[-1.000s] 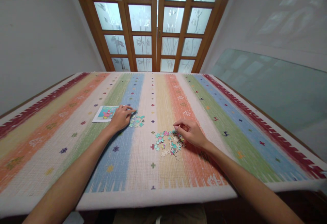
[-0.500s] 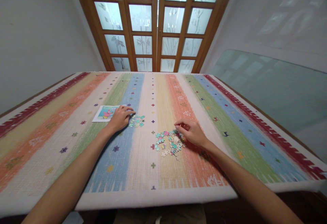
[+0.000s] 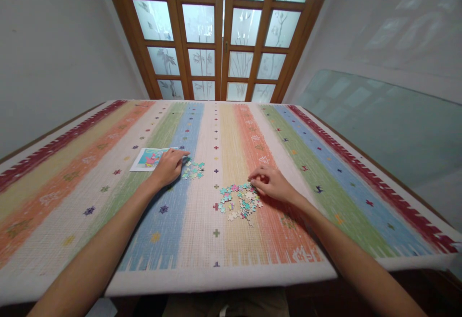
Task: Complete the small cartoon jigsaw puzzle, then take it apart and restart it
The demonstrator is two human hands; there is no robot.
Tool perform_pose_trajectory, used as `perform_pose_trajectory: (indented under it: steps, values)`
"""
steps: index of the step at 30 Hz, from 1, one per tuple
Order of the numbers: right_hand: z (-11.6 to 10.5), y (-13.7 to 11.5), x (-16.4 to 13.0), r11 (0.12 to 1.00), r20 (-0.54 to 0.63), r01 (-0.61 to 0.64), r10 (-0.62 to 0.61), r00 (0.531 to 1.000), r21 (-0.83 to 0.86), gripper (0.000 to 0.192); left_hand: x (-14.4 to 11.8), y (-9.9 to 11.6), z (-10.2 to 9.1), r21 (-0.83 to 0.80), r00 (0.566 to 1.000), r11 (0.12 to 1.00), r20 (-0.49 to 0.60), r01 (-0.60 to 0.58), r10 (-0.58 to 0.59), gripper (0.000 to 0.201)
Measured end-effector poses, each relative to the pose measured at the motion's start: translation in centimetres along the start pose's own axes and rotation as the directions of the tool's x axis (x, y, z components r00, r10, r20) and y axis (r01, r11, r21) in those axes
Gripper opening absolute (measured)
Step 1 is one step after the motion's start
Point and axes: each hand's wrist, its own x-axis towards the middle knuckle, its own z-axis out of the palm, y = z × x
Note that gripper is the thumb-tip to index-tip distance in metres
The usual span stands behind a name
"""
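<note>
My left hand [image 3: 168, 166] rests over the right side of a picture card [image 3: 145, 159] that shows a pink cartoon starfish on blue. Its index finger is stretched out above a small group of teal and pale jigsaw pieces [image 3: 195, 170]; the other fingers are curled and partly hidden. A larger loose pile of jigsaw pieces [image 3: 245, 205], teal, pink and cream, lies right of centre. At that pile's upper right edge, my right hand [image 3: 272, 183] has thumb and fingertips pinched together. Whatever is between them is too small to make out.
A striped cloth [image 3: 202, 240] with small motifs covers the table. Its white front edge [image 3: 216, 281] runs close to my body. Behind the table stand wooden doors with frosted panes [image 3: 202, 61]. A glass-like panel [image 3: 378, 110] leans along the right wall.
My right hand has shifted slightly right and down at the pile's edge, its fingers more bent. My left hand's fingers have drawn together a little, the index still pointing out.
</note>
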Motion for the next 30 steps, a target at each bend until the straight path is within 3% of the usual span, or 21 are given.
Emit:
perform_pose_trajectory:
  steps: [5, 11, 15, 19, 24, 27, 30]
  values:
    - [-0.3, -0.3, -0.1, 0.999, 0.123, 0.031, -0.033, 0.992, 0.018, 0.010, -0.4, 3.2, -0.3, -0.055, 0.988, 0.988, -0.070, -0.142, 0.138, 0.038]
    - [-0.1, 0.3, 0.1, 0.976, 0.181, -0.121, 0.088, 0.979, 0.178, 0.007, -1.4, 8.6, 0.4, -0.213, 0.925, 0.901, -0.079, -0.379, 0.371, 0.029]
    - [0.1, 0.0, 0.3, 0.895, 0.233, -0.207, 0.121, 0.965, 0.394, 0.012, -2.0, 11.4, 0.7, -0.308, 0.917, 0.864, -0.097, -0.398, 0.388, 0.025]
    - [0.3, -1.8, 0.1, 0.850, 0.213, -0.205, 0.113, 0.970, 0.485, 0.019, -2.5, 13.6, 0.8, -0.334, 0.913, 0.849, -0.138, -0.409, 0.385, 0.024]
    - [0.9, -4.3, -0.4, 0.851, 0.226, -0.172, 0.065, 0.972, 0.497, 0.025, -2.8, 15.1, 1.2, -0.310, 0.892, 0.836, -0.160, -0.453, 0.423, 0.024]
    - [1.0, -4.4, -0.4, 0.858, 0.230, -0.148, 0.037, 0.973, 0.491, 0.024, -2.9, 15.1, 1.4, -0.316, 0.895, 0.838, -0.142, -0.445, 0.422, 0.020]
    - [0.8, -3.3, -0.2, 0.921, 0.108, -0.102, 0.065, 0.992, 0.375, 0.018, -2.8, 14.8, 1.5, -0.330, 0.916, 0.855, -0.103, -0.400, 0.388, 0.020]
